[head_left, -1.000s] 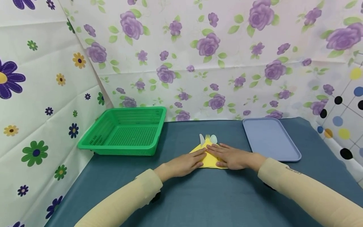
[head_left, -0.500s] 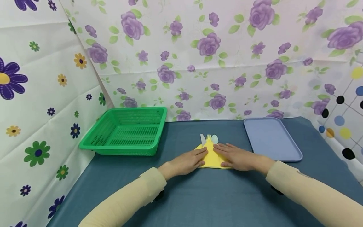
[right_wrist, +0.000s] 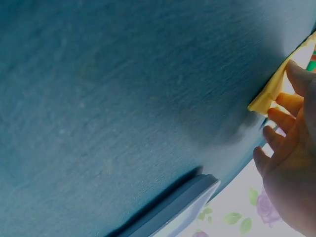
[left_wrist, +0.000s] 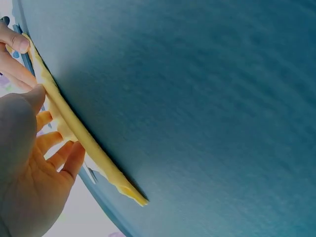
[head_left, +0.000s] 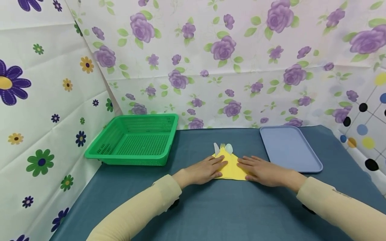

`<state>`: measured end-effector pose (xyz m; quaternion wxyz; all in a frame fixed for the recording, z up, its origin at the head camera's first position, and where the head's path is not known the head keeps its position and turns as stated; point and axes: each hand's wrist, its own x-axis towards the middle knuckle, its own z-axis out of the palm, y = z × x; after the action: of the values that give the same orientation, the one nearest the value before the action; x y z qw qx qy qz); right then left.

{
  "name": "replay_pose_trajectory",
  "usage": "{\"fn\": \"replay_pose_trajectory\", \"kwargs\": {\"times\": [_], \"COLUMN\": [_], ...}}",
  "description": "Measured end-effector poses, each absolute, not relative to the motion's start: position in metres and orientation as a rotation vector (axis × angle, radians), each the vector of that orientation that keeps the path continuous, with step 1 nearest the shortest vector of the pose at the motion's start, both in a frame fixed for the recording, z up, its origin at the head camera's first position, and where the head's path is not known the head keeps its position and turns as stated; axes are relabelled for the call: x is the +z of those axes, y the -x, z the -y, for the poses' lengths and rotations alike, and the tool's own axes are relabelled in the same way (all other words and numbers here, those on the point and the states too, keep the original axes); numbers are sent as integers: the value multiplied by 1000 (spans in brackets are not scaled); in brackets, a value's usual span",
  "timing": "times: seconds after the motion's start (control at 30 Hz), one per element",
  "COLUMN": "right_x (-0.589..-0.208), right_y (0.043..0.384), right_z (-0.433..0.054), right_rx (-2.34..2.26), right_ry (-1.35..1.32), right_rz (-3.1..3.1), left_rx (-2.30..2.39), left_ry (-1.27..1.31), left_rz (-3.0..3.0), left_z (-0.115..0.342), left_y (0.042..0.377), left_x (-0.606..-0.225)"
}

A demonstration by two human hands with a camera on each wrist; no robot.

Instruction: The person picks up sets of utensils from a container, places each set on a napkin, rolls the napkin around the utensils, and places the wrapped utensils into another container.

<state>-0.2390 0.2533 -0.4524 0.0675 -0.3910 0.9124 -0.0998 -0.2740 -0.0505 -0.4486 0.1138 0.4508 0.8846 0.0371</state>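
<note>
A folded yellow napkin lies on the blue-grey table. Out of its top, side by side, stick a white knife, a yellow fork and a pale spoon; their lower parts are hidden in the napkin. My left hand rests on the napkin's left side with fingers extended. On the right side my right hand touches the napkin with straight fingertips. In the left wrist view the napkin shows as a low folded edge under the fingers.
A green perforated basket stands at the back left of the table. At the back right lies a light blue tray, close beyond my right hand. Flowered cloth hangs behind the table and along its sides.
My right hand has slid rightward across the napkin, away from the left hand, baring more of its middle. The left hand stays on the left side, with its fingers slightly further right.
</note>
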Motion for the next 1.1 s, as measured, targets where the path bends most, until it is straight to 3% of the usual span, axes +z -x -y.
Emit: {"fn": "replay_pose_trajectory", "kwargs": {"times": [0.47,1.1], "right_x": [-451,-447], "right_y": [235,239], "right_z": [-245,-239], "right_rx": [-331,-809], "right_ry": [1067,733], "right_rz": [-2964,-2810], "left_rx": [71,80], "left_ry": [-1316,-1323], "left_rz": [-2611,-2606], "left_z": [49,50], "left_y": [273,273], "left_x": [-450,-452]}}
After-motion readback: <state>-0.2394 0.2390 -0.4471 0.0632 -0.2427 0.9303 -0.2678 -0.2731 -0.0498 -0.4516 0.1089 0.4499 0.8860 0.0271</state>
